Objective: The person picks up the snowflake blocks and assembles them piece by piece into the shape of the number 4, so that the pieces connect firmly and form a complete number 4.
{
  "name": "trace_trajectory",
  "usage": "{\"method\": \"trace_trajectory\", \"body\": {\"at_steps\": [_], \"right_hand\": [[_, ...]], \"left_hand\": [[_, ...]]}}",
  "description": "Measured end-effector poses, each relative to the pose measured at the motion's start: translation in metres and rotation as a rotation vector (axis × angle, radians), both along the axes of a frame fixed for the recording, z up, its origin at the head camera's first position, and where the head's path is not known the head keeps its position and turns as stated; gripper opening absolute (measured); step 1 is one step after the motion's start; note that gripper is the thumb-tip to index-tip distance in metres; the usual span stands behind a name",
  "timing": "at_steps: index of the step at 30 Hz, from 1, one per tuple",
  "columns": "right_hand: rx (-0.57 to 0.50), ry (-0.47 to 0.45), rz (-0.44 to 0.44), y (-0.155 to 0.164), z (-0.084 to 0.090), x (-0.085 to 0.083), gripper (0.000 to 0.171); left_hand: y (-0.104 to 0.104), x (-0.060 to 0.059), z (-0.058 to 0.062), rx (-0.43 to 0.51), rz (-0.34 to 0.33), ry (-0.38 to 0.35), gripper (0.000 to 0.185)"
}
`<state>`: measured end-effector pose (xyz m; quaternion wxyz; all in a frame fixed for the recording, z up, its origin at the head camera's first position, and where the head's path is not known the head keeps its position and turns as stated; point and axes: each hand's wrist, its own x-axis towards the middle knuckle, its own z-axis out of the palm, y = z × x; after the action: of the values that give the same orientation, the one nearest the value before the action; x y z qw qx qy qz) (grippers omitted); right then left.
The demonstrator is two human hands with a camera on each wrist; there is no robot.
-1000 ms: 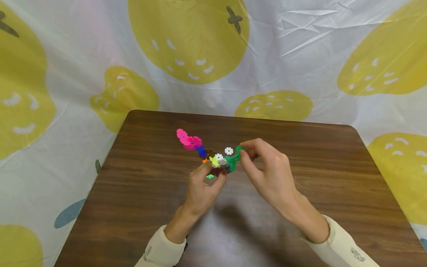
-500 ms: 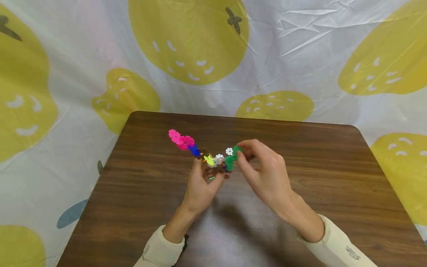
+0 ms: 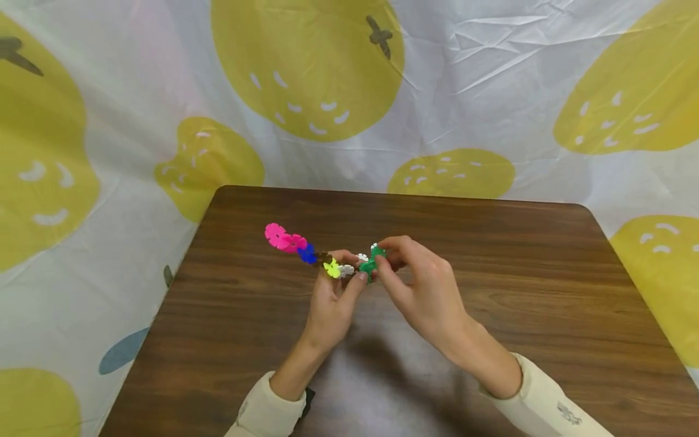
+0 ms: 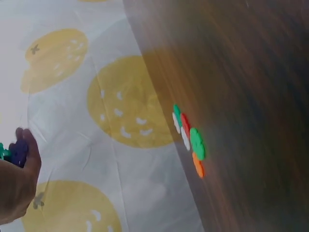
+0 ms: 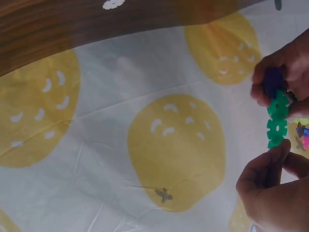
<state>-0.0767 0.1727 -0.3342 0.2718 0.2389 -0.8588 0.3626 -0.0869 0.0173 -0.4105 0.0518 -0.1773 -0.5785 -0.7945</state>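
Note:
A chain of colourful toothed plastic discs [image 3: 307,254] hangs above the brown table [image 3: 519,261], running from a pink end [image 3: 278,237] at the left to green discs [image 3: 370,264] at the right. My left hand [image 3: 347,267] pinches the chain's middle by the yellow and white discs. Pinching the green end is my right hand [image 3: 381,261]. In the right wrist view the green discs [image 5: 276,121] stand between my right fingers [image 5: 268,166] and a purple disc [image 5: 273,82] in the left fingers. The left wrist view shows that hand [image 4: 17,186] at the lower left.
A few loose discs [image 4: 189,140], green, white, red and orange, lie on the table; another white one [image 5: 112,4] lies apart. A white cloth with yellow fruit prints [image 3: 136,121] surrounds the table on every side.
Both hands have drawn closer together and come slightly nearer and to the left. The chain has swung with them, its pink end dropping lower and further left.

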Motion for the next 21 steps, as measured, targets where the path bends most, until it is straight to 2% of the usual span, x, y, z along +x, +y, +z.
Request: {"method": "trace_trajectory", "body": {"at_steps": [3, 8, 11, 14, 17, 21], "right_hand": [[0.009, -0.006, 0.014, 0.000, 0.001, -0.001, 0.017], [0.039, -0.026, 0.054, 0.008, 0.004, -0.004, 0.024], [0.041, -0.035, 0.032, 0.021, 0.007, -0.008, 0.029], [0.030, -0.042, -0.010, 0.040, 0.003, -0.017, 0.026], [0.028, -0.078, -0.042, 0.063, -0.015, -0.031, 0.026], [0.050, -0.219, -0.088, 0.086, -0.058, -0.044, 0.034]], "left_hand": [[0.002, -0.001, -0.002, 0.058, 0.018, 0.012, 0.024], [0.000, -0.004, -0.006, 0.063, 0.075, 0.016, 0.018], [-0.003, -0.006, -0.007, 0.057, 0.088, 0.018, 0.017], [-0.007, -0.008, -0.007, 0.047, 0.098, 0.033, 0.017], [-0.011, -0.008, -0.006, 0.036, 0.109, 0.042, 0.017], [-0.014, -0.008, -0.005, 0.024, 0.109, 0.040, 0.016]]}}
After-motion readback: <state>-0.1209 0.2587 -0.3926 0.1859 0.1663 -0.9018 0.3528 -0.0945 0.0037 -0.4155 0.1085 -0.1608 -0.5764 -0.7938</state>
